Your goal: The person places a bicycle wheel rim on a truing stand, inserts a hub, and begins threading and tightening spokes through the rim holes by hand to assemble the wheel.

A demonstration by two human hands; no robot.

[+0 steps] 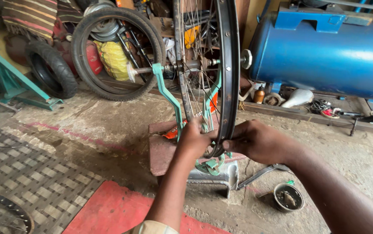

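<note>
Two hands meet at the lowest part of a bare wheel rim (231,65) that stands upright in a green truing stand (164,86). The left hand (193,139) is closed around the rim's near edge where the spokes (193,78) come in, fingers curled; whether it pinches a spoke end or a small tool cannot be told. The right hand (258,141) pinches the rim's outer edge between thumb and fingertips, just beside the left. The hub axle (195,65) sits in the stand's arms, and the stand rests on a reddish block (160,147) on the concrete floor (87,130).

State of work, as judged from this view: the rim carries no tyre and is already laced with spokes and mounted, so the wheel appears to be at the adjusting stage, with attention on one spot at the bottom; how many spokes are set cannot be told. Tyre fitting is not yet done.

Surroundings: a small round tin (288,197) and a metal bar (260,174) lie on the floor near the right hand; a blue tank (325,52) stands behind, and a tyred wheel (117,52) leans at the back left.
</note>
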